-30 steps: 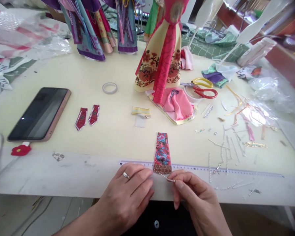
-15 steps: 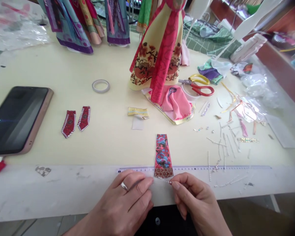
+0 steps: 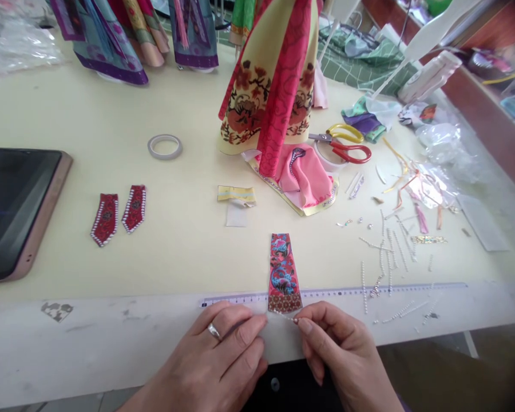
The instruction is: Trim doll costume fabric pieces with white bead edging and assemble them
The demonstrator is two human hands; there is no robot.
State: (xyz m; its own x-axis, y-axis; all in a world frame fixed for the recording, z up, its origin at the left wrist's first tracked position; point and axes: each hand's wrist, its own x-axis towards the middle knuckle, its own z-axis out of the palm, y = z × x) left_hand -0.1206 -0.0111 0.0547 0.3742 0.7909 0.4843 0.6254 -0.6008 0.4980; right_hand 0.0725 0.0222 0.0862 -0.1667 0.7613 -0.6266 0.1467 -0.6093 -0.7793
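My right hand pinches one end of a thin white bead string between thumb and forefinger. The string lies along the lower edge of a patterned fabric strip, red with blue motifs and a brown band at the bottom. My left hand, with a ring on one finger, rests on the table's front edge, fingers stretched out and lying flat. Its fingertips are close to the strip's lower left corner and the string's left end. Under the strip runs a clear ruler.
Cut bead strings lie to the right, with scissors beyond. Pink fabric lies below a dressed doll's skirt. On the left are two red beaded pieces, a tape roll and a phone.
The view has shifted slightly, so things on the table sit a little further left. Both hands hold nearly the same pose; the bead string stays at the strip's lower edge.
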